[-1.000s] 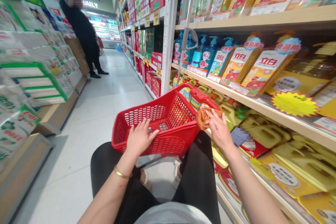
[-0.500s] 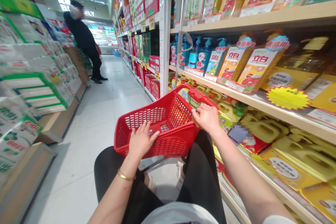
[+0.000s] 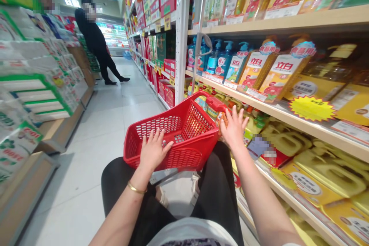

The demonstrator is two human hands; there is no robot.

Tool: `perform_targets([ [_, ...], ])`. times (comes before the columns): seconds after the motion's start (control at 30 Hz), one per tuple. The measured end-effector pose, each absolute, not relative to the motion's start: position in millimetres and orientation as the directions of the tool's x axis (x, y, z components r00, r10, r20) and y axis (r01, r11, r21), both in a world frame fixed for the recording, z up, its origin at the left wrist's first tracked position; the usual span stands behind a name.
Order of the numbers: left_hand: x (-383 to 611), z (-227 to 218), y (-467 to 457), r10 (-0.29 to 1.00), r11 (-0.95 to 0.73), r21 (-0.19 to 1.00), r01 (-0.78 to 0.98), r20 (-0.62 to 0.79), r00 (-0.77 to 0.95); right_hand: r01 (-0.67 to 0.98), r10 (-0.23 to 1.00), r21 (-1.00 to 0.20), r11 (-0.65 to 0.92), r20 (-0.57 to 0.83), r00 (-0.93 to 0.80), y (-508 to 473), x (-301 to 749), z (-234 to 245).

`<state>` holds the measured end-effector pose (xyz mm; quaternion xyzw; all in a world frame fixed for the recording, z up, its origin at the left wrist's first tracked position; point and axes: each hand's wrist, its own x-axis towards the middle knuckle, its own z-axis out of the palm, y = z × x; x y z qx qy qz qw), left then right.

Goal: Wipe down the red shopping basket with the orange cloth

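Note:
A red plastic shopping basket (image 3: 173,127) rests tilted on my lap, mesh walls showing and nothing visible inside. My left hand (image 3: 154,150) lies on its near rim, fingers apart and draped over the edge; a gold bangle is on that wrist. My right hand (image 3: 233,130) is at the basket's right side just below the red handle (image 3: 215,103), fingers spread wide. An orange cloth (image 3: 222,118) peeks out from under its palm, pressed against the basket.
Shelves (image 3: 288,117) on the right hold dish-soap bottles (image 3: 227,61) and yellow jugs (image 3: 325,169). A grey pull pole (image 3: 201,27) rises behind the basket. Tissue packs (image 3: 34,84) are stacked on the left. A person in black (image 3: 98,46) stands down the aisle.
My right hand went from gripping the orange cloth to spreading its fingers over it at the basket's side. The person in black has stepped along the aisle. My left hand stayed put.

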<state>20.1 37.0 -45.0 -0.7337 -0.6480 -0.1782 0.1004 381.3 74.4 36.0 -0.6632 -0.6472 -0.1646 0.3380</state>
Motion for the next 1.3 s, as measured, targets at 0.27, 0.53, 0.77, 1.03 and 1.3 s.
perform_targets([
  [0.27,16.2,-46.2,37.2,0.898,-0.169,0.07,0.983,0.422,0.124,0.916,0.715,-0.02,0.402,0.631,-0.3,41.5,329.8,-1.0],
  [0.53,21.3,-43.4,35.3,0.907,-0.15,0.104,0.983,0.411,0.095,0.909,0.653,-0.415,0.039,0.699,0.292,84.8,385.7,19.1],
  [0.77,17.8,-44.6,35.1,0.91,-0.152,0.08,0.985,0.4,0.107,0.926,0.672,-0.203,0.318,0.737,-0.07,48.3,306.3,-31.6],
  [1.03,19.3,-44.3,36.0,0.915,-0.144,0.086,0.986,0.391,0.099,0.854,0.658,-0.519,0.037,0.656,0.37,83.3,385.5,16.1],
  [1.3,19.2,-43.9,35.5,0.919,-0.134,0.067,0.989,0.381,0.099,0.936,0.678,-0.255,0.241,0.735,0.026,56.4,306.8,-30.3],
])
